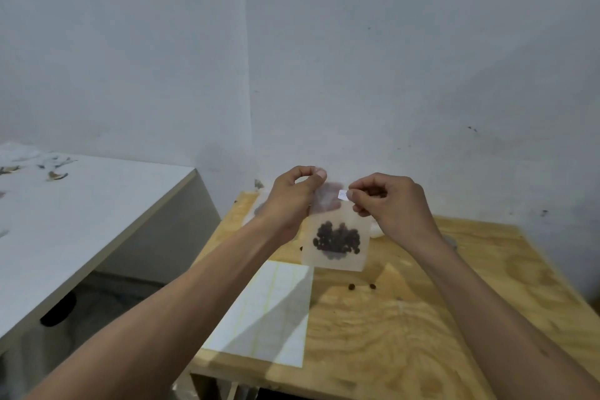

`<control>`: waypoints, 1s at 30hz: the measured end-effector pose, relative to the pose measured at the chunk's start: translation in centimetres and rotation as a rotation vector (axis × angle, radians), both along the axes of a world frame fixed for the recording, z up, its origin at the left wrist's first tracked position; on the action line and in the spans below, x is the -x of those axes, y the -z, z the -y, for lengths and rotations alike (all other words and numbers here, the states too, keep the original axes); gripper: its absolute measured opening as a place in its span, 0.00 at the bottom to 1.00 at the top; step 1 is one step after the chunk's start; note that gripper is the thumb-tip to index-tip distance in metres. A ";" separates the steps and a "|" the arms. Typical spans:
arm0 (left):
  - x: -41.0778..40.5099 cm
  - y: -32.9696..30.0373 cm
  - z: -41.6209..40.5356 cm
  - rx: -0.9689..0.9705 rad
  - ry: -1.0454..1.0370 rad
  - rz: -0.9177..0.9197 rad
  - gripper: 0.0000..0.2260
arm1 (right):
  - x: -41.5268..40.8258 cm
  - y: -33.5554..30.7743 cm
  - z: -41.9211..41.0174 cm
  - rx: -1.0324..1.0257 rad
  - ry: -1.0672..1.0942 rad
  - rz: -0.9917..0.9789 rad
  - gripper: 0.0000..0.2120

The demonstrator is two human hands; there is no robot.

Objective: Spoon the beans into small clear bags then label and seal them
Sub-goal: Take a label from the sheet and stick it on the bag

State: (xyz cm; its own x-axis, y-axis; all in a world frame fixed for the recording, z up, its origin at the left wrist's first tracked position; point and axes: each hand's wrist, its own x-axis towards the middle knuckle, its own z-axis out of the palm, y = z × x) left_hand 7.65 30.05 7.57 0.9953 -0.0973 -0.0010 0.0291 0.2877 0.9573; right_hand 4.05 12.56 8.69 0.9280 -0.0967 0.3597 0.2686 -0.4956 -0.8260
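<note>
Now the bag [336, 237] hangs in the air above the wooden table [454, 318], held up by both hands. The left hand [292, 198] pinches its top corner at about 10 o'clock from the beans [336, 239], and the right hand [386, 201] pinches a small white label [342, 195] at the bag's upper edge, at about 12 o'clock. The beans sit in a dark heap low in the bag.

I think the mouth is not yet sealed, so a tilt could let beans fall out; two beans [362, 286] already lie on the table at 6 o'clock. The label could also stick crooked or fold on itself if the thin plastic bends under the fingers.

The writing on the label is too small to read. Things behind the hands are blurred. A white sheet [269, 312] lies at 7 o'clock.
</note>
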 end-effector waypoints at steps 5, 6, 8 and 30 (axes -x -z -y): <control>-0.1 -0.2 1.8 0.002 0.017 -0.004 0.11 | 0.2 0.2 1.1 -0.053 0.022 0.033 0.01; -0.1 -0.2 2.0 0.008 0.025 -0.006 0.11 | 0.2 0.3 1.3 -0.054 0.030 0.041 0.01; -0.1 -0.2 2.3 0.014 0.042 -0.010 0.14 | 0.3 0.4 1.5 -0.046 0.041 0.057 0.01; 0.5 -0.2 4.0 -0.159 0.074 0.105 0.13 | 0.6 1.8 3.2 -0.440 0.037 -0.169 0.13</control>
